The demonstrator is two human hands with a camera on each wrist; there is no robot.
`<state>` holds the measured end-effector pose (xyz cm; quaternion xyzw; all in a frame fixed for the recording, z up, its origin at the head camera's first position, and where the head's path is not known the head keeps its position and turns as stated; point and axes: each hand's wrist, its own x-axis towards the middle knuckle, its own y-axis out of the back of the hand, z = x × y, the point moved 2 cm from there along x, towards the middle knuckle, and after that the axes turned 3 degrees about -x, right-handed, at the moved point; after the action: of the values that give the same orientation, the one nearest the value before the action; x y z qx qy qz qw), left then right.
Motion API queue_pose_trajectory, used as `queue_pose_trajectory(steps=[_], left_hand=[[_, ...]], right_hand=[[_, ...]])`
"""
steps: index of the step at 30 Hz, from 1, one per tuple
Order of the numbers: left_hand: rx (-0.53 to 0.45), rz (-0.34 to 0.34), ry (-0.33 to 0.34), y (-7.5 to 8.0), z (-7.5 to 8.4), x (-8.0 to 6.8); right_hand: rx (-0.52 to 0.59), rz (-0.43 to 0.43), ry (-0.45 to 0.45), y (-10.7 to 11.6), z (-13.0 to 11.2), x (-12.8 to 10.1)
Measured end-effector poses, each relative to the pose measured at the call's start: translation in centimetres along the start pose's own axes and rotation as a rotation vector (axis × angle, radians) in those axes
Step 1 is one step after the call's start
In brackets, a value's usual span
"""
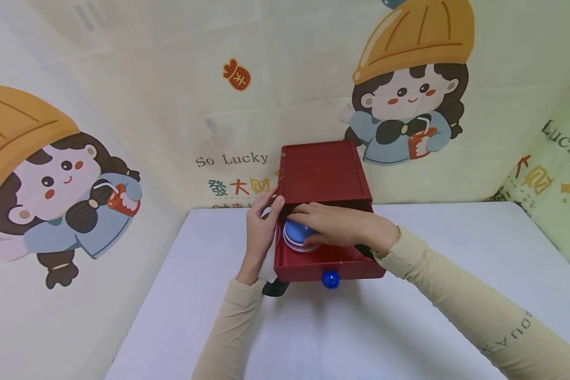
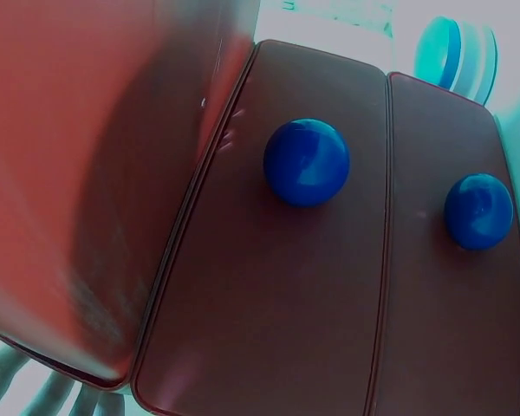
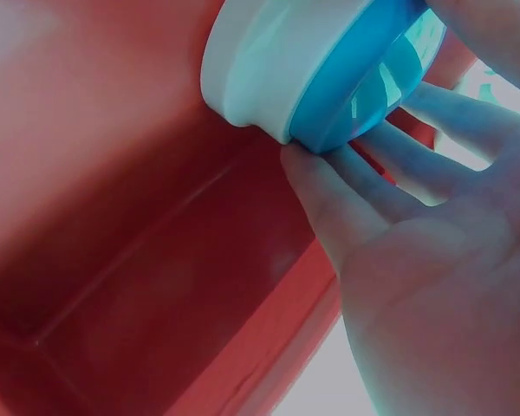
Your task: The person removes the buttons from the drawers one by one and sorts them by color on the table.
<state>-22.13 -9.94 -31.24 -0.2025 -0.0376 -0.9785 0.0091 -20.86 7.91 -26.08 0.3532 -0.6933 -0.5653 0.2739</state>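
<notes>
A white round jar with a blue lid (image 1: 298,232) is at the left side of the pulled-out top drawer (image 1: 304,273) of a dark red cabinet. My right hand (image 1: 337,224) reaches into the drawer and grips the jar by its lid. In the right wrist view, its fingers (image 3: 329,186) curl round the blue lid, and the white body (image 3: 260,65) appears tilted by the camera angle. My left hand (image 1: 262,224) rests against the left side of the cabinet near the drawer, fingers extended. In the left wrist view, only its fingers (image 2: 48,394) show at the lower left corner.
The cabinet top (image 1: 320,171) stands near the patterned backdrop. A blue knob (image 1: 331,279) sticks out from the open drawer. Two lower drawer fronts (image 2: 269,286) with blue knobs are closed. A blue and white round object (image 2: 459,56) lies beyond them. The white table (image 1: 209,264) spreads around.
</notes>
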Motion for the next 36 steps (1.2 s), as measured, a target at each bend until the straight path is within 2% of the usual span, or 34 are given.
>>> queue_pose_trajectory(steps=[10, 16, 24, 36], left_hand=[[-0.004, 0.0, 0.001, -0.1, -0.1, 0.1], [-0.005, -0.003, -0.004, -0.1, -0.2, 0.1], [-0.002, -0.005, -0.007, 0.0, -0.2, 0.0], [0.001, -0.018, -0.034, -0.1, 0.0, -0.1]], right_hand=[[-0.004, -0.019, -0.003, 0.6, -0.4, -0.5], [0.036, -0.034, -0.024, 1.2, -0.6, -0.8], [0.066, -0.009, -0.039, 1.8, -0.8, -1.2], [0.032, 0.049, 0.027, 3.1, -1.2, -3.0]])
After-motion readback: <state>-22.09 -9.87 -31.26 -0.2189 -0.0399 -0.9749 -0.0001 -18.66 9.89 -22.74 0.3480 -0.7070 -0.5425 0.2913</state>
